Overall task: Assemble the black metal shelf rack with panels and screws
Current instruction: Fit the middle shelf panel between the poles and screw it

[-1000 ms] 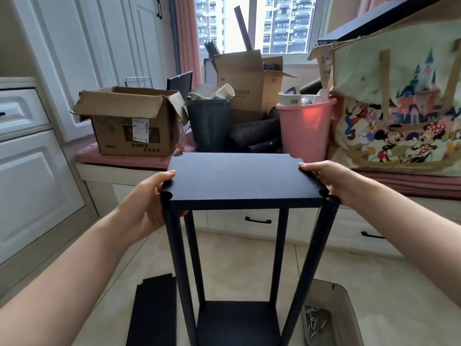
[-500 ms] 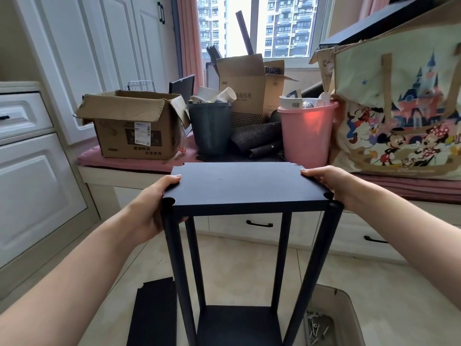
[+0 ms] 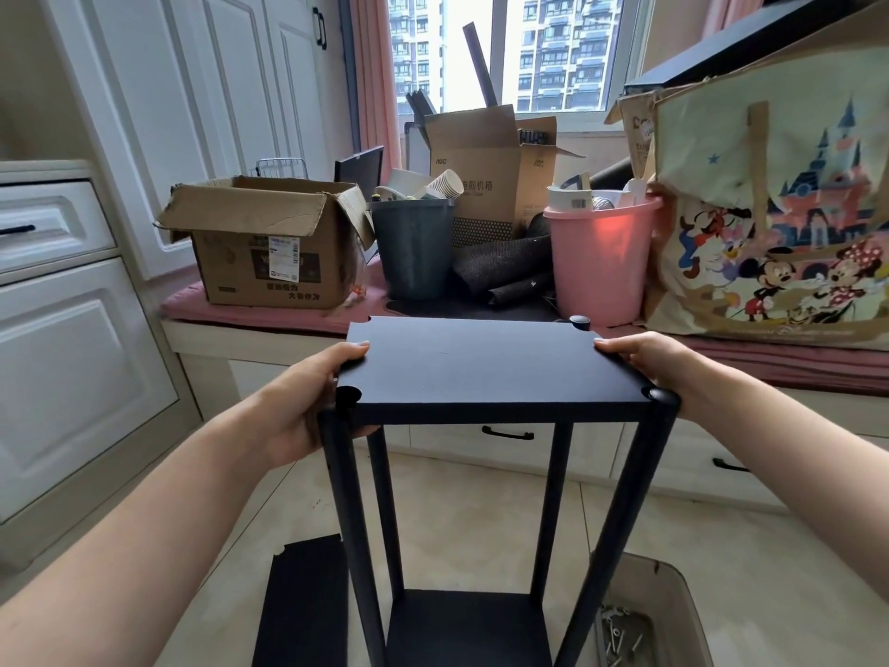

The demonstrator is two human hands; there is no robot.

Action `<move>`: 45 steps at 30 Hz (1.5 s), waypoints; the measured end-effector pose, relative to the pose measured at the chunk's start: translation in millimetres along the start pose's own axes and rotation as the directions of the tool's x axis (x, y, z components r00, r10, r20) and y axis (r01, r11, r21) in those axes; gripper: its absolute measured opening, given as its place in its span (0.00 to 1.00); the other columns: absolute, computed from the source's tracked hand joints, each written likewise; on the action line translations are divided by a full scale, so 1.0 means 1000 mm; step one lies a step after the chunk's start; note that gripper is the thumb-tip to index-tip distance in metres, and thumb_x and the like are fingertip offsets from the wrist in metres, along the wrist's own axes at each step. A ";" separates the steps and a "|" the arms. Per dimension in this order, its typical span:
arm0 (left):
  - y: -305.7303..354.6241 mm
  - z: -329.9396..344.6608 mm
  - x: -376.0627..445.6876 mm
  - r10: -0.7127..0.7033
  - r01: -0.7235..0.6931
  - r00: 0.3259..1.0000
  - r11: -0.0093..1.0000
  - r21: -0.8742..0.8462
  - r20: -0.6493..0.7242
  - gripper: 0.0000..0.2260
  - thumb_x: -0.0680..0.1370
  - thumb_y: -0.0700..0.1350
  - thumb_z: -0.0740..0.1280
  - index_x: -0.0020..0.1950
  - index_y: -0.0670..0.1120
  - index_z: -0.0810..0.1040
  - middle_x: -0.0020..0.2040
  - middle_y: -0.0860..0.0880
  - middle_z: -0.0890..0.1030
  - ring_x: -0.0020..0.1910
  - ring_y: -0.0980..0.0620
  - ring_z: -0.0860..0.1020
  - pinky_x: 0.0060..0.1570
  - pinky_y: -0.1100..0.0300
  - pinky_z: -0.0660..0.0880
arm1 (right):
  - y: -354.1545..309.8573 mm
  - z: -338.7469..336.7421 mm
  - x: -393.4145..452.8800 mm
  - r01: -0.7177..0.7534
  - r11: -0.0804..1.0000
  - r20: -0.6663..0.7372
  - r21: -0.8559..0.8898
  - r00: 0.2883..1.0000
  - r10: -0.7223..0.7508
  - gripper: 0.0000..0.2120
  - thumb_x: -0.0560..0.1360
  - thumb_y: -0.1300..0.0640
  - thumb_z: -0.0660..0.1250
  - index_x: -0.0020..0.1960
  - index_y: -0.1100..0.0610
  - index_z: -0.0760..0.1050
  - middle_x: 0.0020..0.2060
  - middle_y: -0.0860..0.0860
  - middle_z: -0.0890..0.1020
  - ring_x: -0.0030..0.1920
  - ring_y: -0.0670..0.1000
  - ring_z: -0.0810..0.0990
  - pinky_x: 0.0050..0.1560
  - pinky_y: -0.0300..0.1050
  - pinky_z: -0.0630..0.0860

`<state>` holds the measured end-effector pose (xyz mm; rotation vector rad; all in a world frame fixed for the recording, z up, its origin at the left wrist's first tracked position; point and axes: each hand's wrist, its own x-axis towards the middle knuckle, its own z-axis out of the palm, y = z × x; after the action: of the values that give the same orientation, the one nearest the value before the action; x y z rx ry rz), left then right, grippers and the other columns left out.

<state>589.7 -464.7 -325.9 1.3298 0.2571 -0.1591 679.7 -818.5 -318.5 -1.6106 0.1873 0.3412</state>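
— Two hands on it, one at each short edge. My left hand [image 3: 298,402] grips the left edge of the top panel [image 3: 486,363], thumb lying on top and fingers curled underneath. My right hand [image 3: 649,363] holds the right edge the same way, thumb on the surface; its other fingers are hidden below, so I cannot tell how far they curl.

— How much room is around you?

— Bare tiled floor [image 3: 750,560] lies to the right and behind the posts. A window seat [image 3: 269,324] runs just beyond the far edge of the panel, crowded with a cardboard box [image 3: 260,247], a dark bin [image 3: 413,252], a pink bucket [image 3: 601,267] and a cartoon tote bag [image 3: 779,219]. White cabinets [image 3: 72,353] close off the left side.

— And the rack itself?

— It stands upright on the floor right in front of me. The panel is matt black, flat, with a notch cut at each corner. It sits among four round black posts [image 3: 640,498]; the near-left corner is not flush with its post. A lower shelf [image 3: 466,628] shows between the posts near the floor.

— Anything else down there?

— A spare black panel [image 3: 303,608] lies flat on the left, and a clear tub [image 3: 673,613] with screws [image 3: 620,637] sits on the right.
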 end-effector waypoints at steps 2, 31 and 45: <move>0.001 -0.001 0.001 -0.003 0.002 0.999 1.000 0.016 0.032 0.21 0.72 0.53 0.73 0.59 0.43 0.78 0.39 0.44 0.85 0.35 0.46 0.84 0.33 0.54 0.82 | 0.000 -0.001 -0.001 -0.002 1.000 0.006 0.020 1.000 0.002 0.10 0.78 0.55 0.66 0.52 0.61 0.79 0.38 0.52 0.86 0.33 0.51 0.85 0.41 0.42 0.82; -0.004 -0.015 0.060 0.204 -0.202 0.979 0.977 0.063 -0.011 0.14 0.72 0.42 0.73 0.56 0.54 0.80 0.47 0.50 0.85 0.44 0.49 0.86 0.50 0.48 0.75 | 0.001 0.008 0.007 0.119 0.992 -0.158 -0.040 0.980 -0.124 0.16 0.79 0.59 0.66 0.62 0.69 0.76 0.43 0.58 0.81 0.37 0.54 0.79 0.46 0.44 0.75; -0.026 -0.003 0.050 0.141 -0.139 0.982 0.990 0.028 -0.127 0.08 0.82 0.44 0.65 0.57 0.46 0.82 0.44 0.48 0.86 0.40 0.50 0.84 0.42 0.58 0.80 | 0.026 0.005 0.020 -0.012 0.990 -0.026 0.139 1.000 0.016 0.11 0.80 0.55 0.63 0.48 0.63 0.79 0.33 0.54 0.85 0.28 0.51 0.84 0.25 0.40 0.79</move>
<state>630.7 -466.8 -365.1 1.3746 0.2702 0.0431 689.1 -813.8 -349.8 -1.4778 0.2376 0.3108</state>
